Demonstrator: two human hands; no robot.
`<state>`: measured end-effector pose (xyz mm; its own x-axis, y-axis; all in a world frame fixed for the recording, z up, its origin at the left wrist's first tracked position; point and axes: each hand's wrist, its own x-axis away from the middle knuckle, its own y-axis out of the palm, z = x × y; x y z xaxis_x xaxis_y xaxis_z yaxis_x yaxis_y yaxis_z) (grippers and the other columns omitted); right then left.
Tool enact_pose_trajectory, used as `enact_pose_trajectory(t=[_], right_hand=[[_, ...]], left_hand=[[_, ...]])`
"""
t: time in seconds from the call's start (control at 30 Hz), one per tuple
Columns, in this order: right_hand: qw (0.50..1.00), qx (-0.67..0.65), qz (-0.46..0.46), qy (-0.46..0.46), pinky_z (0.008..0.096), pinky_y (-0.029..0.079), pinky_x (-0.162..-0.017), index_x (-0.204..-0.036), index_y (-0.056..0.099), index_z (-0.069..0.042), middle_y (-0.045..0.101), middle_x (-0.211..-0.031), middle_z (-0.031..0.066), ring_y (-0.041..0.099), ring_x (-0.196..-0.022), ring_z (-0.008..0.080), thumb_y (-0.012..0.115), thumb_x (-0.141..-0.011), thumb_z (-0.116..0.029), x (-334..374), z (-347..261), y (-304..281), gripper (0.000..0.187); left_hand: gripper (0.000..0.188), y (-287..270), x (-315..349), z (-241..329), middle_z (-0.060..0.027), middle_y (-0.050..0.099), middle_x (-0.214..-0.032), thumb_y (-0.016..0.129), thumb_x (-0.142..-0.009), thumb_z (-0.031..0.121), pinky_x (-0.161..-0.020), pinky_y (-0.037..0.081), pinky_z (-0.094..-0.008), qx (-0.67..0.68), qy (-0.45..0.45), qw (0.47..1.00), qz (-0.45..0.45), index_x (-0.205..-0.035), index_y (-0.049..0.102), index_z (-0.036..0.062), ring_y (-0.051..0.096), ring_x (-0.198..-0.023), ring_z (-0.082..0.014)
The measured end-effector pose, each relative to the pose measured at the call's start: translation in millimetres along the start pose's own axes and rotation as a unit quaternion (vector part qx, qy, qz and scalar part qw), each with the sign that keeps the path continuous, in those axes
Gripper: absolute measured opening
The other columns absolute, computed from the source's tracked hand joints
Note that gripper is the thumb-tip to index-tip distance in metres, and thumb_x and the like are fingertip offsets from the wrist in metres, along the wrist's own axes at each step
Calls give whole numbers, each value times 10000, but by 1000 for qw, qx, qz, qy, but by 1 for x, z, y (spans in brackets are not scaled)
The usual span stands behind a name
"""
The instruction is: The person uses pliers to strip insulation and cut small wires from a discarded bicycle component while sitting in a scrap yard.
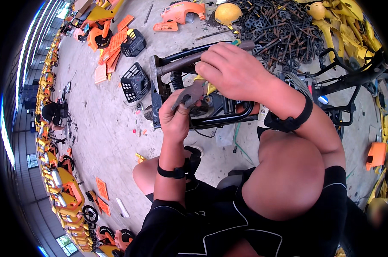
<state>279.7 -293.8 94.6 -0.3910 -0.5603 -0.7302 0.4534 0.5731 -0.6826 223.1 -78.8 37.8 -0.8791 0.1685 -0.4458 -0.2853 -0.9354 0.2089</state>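
Note:
Pliers (189, 95) with dark metal jaws and yellow grips are between my two hands. My left hand (174, 115) is closed round the jaw end, its thumb pressed on the metal. My right hand (234, 70) curls over the yellow grips, its palm side hidden. Beneath both hands stands a black tubular vehicle frame (222, 121). A brown bar (181, 64) runs along the frame's far side and passes behind my right hand; whether my fingers touch it, I cannot tell. A bit of green and yellow (236, 42) shows just past my right knuckles.
Black plastic baskets (135, 82) and orange panels (115, 45) lie on the floor at far left. A heap of dark metal parts (277, 32) is beyond the frame, with yellow shells (352, 25) at far right. Yellow vehicles (65, 188) line the left wall.

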Motion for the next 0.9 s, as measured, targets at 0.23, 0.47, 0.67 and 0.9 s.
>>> enact_pose_trajectory(t=[0.23, 0.47, 0.67, 0.9], right_hand=[[1000, 8, -3, -3, 351, 489, -757, -866, 576, -98, 558, -833, 40, 597, -822, 231, 597, -789, -169, 4, 2, -3, 107], [1000, 11, -18, -1, 351, 482, -711, -823, 568, -92, 559, -775, 41, 605, -765, 229, 602, -783, -170, 4, 2, -6, 94], [999, 17, -34, 22, 358, 493, -718, -832, 574, -90, 601, -774, 57, 630, -761, 249, 625, -767, -162, 8, 4, -13, 110], [908, -196, 63, 364, 407, 526, -708, -990, 625, -68, 673, -803, 103, 674, -766, 294, 719, -854, -247, -2, 16, -43, 243]], left_hand=[[267, 0, -1, 0, -189, 665, -1083, 625, -992, 168, -808, 540, -351, -3, -6, 1000, -19, -1140, 645, -53, 654, -911, -234], [255, -2, -1, 0, -182, 664, -1073, 620, -994, 147, -794, 531, -343, -14, -8, 1000, -19, -1153, 640, -51, 643, -886, -223], [217, -2, -1, -3, -179, 657, -1062, 597, -1004, 125, -788, 528, -357, -21, 1, 1000, -17, -1135, 626, -45, 636, -878, -233], [157, 4, -8, 0, -215, 667, -1088, 563, -1019, 120, -848, 519, -394, -40, 53, 997, -36, -1054, 615, -23, 632, -929, -261]])
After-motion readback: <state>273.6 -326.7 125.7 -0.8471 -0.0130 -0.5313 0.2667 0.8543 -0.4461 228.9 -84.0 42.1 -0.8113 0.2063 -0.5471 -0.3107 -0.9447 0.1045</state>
